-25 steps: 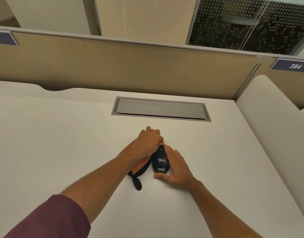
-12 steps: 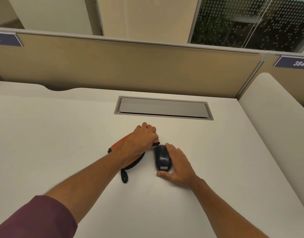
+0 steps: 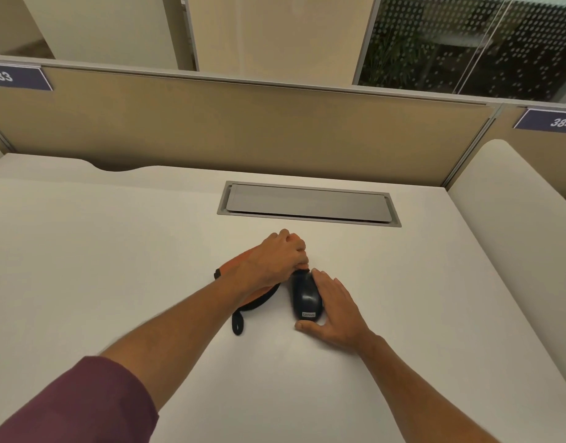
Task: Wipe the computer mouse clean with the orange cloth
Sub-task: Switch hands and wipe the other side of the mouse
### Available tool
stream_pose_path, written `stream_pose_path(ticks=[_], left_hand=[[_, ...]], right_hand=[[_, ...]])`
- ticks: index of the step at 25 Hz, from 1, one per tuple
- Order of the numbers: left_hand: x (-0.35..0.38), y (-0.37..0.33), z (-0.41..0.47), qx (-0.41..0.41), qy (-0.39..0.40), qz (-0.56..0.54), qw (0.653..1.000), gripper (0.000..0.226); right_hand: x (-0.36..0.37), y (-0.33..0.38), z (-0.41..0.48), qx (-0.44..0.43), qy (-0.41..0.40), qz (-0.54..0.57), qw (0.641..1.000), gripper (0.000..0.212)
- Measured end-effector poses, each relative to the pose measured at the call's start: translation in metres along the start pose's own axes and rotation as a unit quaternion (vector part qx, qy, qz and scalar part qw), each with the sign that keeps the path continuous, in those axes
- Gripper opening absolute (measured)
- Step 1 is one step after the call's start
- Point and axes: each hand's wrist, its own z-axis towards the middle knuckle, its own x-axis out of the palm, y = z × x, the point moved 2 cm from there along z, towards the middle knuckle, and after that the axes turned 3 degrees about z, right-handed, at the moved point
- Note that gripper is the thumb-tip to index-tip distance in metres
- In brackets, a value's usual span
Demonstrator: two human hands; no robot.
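Observation:
A black computer mouse [image 3: 306, 298] with a small white label lies on the white desk [image 3: 115, 251] near the middle. My right hand [image 3: 336, 305] rests against its right side, thumb at its near end, holding it in place. My left hand [image 3: 276, 260] is closed on the orange cloth [image 3: 259, 297], which has a black edge and a black loop hanging toward me. The fist presses the cloth at the far left end of the mouse. Most of the cloth is hidden under my hand and wrist.
A grey cable hatch [image 3: 308, 204] is set into the desk just beyond my hands. A beige partition [image 3: 243, 129] closes the back, with number plates at both ends. A white rounded divider [image 3: 515, 219] rises along the right side.
My left hand with the cloth has slid off the top of the mouse to its far left end. The mouse and my right hand stay nearly in place.

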Motion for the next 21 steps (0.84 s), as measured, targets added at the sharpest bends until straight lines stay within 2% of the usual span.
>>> stream_pose_path(ticks=[3, 8, 10, 12, 14, 17, 21], left_hand=[[0.006, -0.007, 0.005, -0.034, 0.011, 0.048, 0.998, 0.031], [0.001, 0.003, -0.002, 0.056, 0.012, -0.063, 0.996, 0.030], [0.001, 0.007, -0.003, 0.011, -0.009, -0.070, 0.997, 0.033], [0.004, 0.005, 0.000, -0.050, -0.007, -0.033, 0.998, 0.034], [0.009, -0.001, 0.003, -0.045, 0.029, -0.034, 0.998, 0.032], [0.005, 0.003, 0.000, -0.008, 0.054, -0.109, 0.993, 0.031], [0.003, 0.012, 0.000, -0.106, -0.014, -0.224, 0.969, 0.030]], right_hand=[[0.000, 0.000, -0.001, 0.000, -0.002, 0.000, 1.000, 0.106], [0.000, -0.001, 0.000, -0.004, -0.005, 0.001, 1.000, 0.106], [0.001, -0.002, 0.000, 0.002, -0.002, 0.005, 1.000, 0.105], [0.002, -0.002, 0.000, 0.005, -0.002, 0.004, 1.000, 0.105], [0.002, -0.003, -0.001, 0.004, -0.004, 0.000, 1.000, 0.107], [0.002, -0.003, 0.000, -0.005, -0.008, -0.008, 1.000, 0.108], [0.002, -0.003, -0.001, -0.003, -0.011, -0.007, 1.000, 0.109]])
